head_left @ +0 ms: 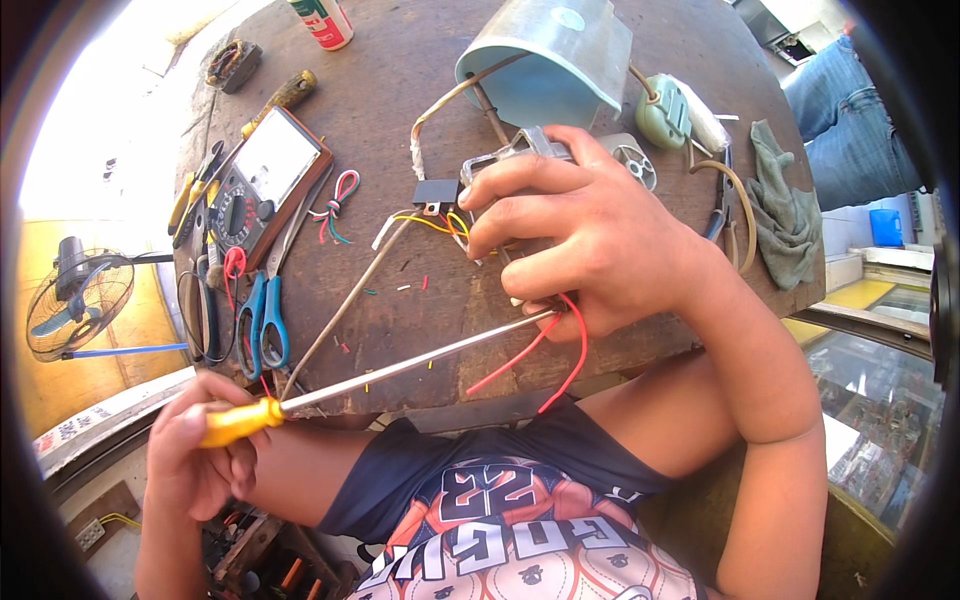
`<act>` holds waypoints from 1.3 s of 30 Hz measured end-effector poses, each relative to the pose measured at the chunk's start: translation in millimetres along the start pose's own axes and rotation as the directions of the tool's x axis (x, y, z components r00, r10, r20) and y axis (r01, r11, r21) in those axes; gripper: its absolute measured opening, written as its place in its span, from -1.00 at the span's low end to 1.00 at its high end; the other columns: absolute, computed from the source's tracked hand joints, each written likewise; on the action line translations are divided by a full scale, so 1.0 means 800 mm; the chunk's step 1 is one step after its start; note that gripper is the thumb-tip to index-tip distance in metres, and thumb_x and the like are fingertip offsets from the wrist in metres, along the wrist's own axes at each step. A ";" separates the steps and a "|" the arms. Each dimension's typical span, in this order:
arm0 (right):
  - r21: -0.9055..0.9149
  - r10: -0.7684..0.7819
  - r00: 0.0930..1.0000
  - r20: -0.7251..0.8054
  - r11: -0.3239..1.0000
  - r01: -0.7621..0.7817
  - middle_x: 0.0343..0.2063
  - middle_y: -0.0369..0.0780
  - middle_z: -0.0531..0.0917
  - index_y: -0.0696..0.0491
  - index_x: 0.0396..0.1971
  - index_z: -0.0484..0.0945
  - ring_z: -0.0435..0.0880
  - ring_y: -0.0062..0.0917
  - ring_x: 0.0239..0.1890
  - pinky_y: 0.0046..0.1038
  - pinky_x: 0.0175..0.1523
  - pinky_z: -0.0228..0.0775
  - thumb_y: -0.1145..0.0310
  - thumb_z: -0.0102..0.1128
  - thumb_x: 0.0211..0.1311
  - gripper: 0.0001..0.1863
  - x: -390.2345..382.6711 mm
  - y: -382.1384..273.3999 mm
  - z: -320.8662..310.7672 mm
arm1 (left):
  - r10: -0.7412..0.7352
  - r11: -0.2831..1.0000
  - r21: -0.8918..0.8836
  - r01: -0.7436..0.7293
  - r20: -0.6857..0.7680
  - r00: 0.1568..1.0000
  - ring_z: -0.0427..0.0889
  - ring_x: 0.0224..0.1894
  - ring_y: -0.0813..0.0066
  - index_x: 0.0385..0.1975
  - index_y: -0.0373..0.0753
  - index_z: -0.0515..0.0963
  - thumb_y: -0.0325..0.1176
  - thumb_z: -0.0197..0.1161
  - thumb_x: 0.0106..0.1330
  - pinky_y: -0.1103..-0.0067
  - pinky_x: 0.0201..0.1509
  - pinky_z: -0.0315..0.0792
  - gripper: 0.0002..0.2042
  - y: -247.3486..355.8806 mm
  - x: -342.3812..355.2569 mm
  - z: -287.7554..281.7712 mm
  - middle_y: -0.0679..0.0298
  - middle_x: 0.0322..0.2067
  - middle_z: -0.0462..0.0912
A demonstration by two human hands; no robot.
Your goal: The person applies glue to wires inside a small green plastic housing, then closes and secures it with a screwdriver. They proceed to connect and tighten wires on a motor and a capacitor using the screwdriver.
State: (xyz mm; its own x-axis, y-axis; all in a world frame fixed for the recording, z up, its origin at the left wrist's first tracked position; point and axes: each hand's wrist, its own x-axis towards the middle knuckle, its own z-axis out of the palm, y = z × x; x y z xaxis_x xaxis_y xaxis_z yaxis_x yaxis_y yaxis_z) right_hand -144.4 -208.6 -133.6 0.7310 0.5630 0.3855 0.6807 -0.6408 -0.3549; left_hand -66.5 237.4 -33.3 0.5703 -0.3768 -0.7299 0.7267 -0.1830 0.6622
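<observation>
My left hand (205,440) is closed round the yellow handle of a long screwdriver (420,360). Its shaft slants up to the right, and the tip ends by my right thumb, where the exact contact is hidden. My right hand (580,230) grips a grey metal motor housing (520,150) from above, covering much of it. Two red wires (575,355) hang from under that hand. A small black box-shaped component (436,192) with yellow wires (425,221) lies beside the housing. Behind stands a pale blue and silver cover (560,60), with a cord running from it.
Leftward on the wooden table (390,120) are an analog multimeter (250,200), blue-handled scissors (262,325), pliers and a bundle of coloured wires (338,205). A green switch box (663,112) and a grey-green cloth (780,210) lie right. Someone in jeans (850,110) is beyond.
</observation>
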 end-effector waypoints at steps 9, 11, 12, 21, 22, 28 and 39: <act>0.011 -0.010 1.000 -0.023 1.000 0.010 -0.01 -0.45 0.72 -0.12 -0.54 0.50 0.62 -0.37 0.32 0.15 0.22 0.30 0.28 0.51 -0.27 -0.70 -0.002 0.000 0.001 | 0.518 0.097 0.775 -0.624 0.496 0.697 0.54 -0.46 0.33 0.20 -0.30 0.49 -0.50 0.39 0.36 0.42 -0.42 0.44 -0.58 -0.006 0.011 -0.022 0.08 -0.33 0.62; 0.020 0.001 1.000 -0.022 1.000 -0.001 -0.02 -0.45 0.72 -0.12 -0.54 0.50 0.62 -0.37 0.32 0.14 0.23 0.30 0.29 0.51 -0.27 -0.70 -0.001 0.000 0.001 | 0.555 -0.345 0.713 -0.610 0.680 0.479 0.58 -0.39 0.27 0.24 -0.28 0.49 -0.55 0.39 0.31 0.37 -0.35 0.48 -0.52 -0.010 0.011 -0.014 0.05 -0.27 0.63; 0.024 0.006 1.000 -0.022 1.000 -0.005 -0.02 -0.46 0.72 -0.12 -0.54 0.50 0.62 -0.37 0.32 0.14 0.23 0.30 0.29 0.51 -0.27 -0.70 -0.001 0.000 0.001 | 0.585 0.299 0.701 -0.648 0.402 0.705 0.58 -0.43 0.32 0.19 -0.32 0.49 -0.54 0.37 0.34 0.42 -0.39 0.50 -0.58 -0.012 0.010 -0.009 0.04 -0.28 0.64; 0.049 0.027 0.999 -0.022 0.998 -0.026 -0.04 -0.46 0.73 -0.11 -0.59 0.48 0.63 -0.37 0.31 0.08 0.27 0.28 0.31 0.50 -0.27 -0.71 0.000 -0.001 0.001 | 0.377 0.166 0.810 -0.562 0.474 0.796 0.55 -0.49 0.40 0.03 -0.42 0.53 -0.39 0.39 0.47 0.46 -0.40 0.43 -0.72 -0.001 0.002 -0.006 0.04 -0.31 0.73; 0.043 0.030 0.999 -0.024 0.999 -0.029 -0.04 -0.46 0.73 -0.11 -0.59 0.48 0.63 -0.37 0.31 0.07 0.27 0.28 0.31 0.50 -0.27 -0.71 0.000 -0.001 0.001 | 0.449 -0.152 0.763 -0.629 0.620 0.643 0.53 -0.46 0.36 0.05 -0.39 0.54 -0.40 0.40 0.46 0.41 -0.37 0.42 -0.71 -0.001 -0.001 -0.006 0.06 -0.29 0.72; 0.032 0.033 0.999 -0.020 0.999 -0.032 -0.04 -0.46 0.73 -0.10 -0.58 0.48 0.63 -0.35 0.31 0.06 0.27 0.29 0.32 0.48 -0.28 -0.72 0.001 -0.002 0.002 | 0.538 -0.415 0.707 -0.573 0.699 0.472 0.54 -0.40 0.30 0.10 -0.32 0.55 -0.31 0.34 0.50 0.38 -0.34 0.40 -0.70 -0.006 -0.004 0.002 0.10 -0.27 0.69; 0.025 0.033 0.999 -0.034 0.999 -0.032 -0.04 -0.45 0.73 -0.10 -0.54 0.52 0.63 -0.35 0.31 0.06 0.26 0.29 0.31 0.48 -0.29 -0.72 -0.001 -0.001 0.004 | 0.516 -0.130 0.786 -0.604 0.574 0.636 0.50 -0.60 0.50 0.14 -0.32 0.47 -0.35 0.39 0.51 0.58 -0.55 0.38 -0.67 -0.001 -0.001 -0.023 0.10 -0.37 0.64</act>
State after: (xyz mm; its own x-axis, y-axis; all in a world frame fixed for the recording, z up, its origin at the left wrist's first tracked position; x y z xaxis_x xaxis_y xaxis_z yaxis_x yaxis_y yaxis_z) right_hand -145.4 -206.9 -136.3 0.7511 0.5236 0.4022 0.6578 -0.6456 -0.3880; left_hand -60.7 254.6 -36.6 0.5180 -0.8550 -0.0254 -0.7398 -0.4627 0.4884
